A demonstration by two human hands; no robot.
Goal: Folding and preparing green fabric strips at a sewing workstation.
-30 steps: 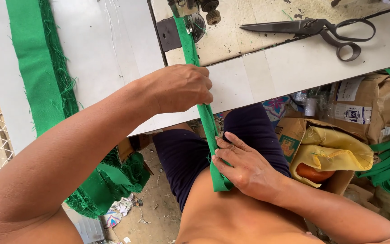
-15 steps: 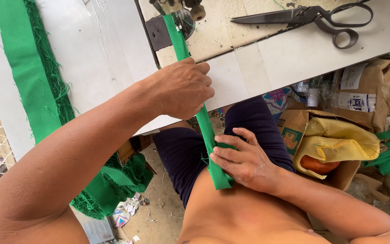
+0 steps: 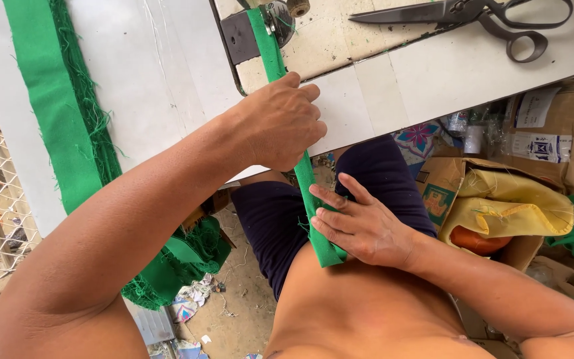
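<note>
Gripping a narrow green fabric strip (image 3: 313, 199) at the edge of a white desk (image 3: 426, 73), a seated person works at a sewing machine, seen from above. The left hand (image 3: 280, 123) is clenched around the strip where it comes off the desk edge, knuckles up, the forearm stretching in from the lower left and crossing over the desk's corner. The right hand (image 3: 363, 223) lies lower, over the lap, palm down with its fingers (image 3: 330, 199) spread and pressed flat on the strip, pinning it against the dark shorts (image 3: 267, 226); the thumb side cannot be seen, so whether it pinches the cloth underneath is unclear. The right forearm runs back toward the lower right, elbow bent close to the body.

The strip runs taut from the metal foot of the sewing machine (image 3: 277, 20) at the top of the frame, down across the desk, through the left fist and on to the right hand, where its folded end stops just below the palm. A pair of large dark scissors (image 3: 473, 16) rests on the desk to the right, well apart from both hands. A wider band of green cloth (image 3: 54, 106) with frayed edges lies along the desk's left side and spills into a heap below it. Beside the right knee sit cardboard boxes (image 3: 546, 139) and a yellow bag (image 3: 513, 206).
</note>
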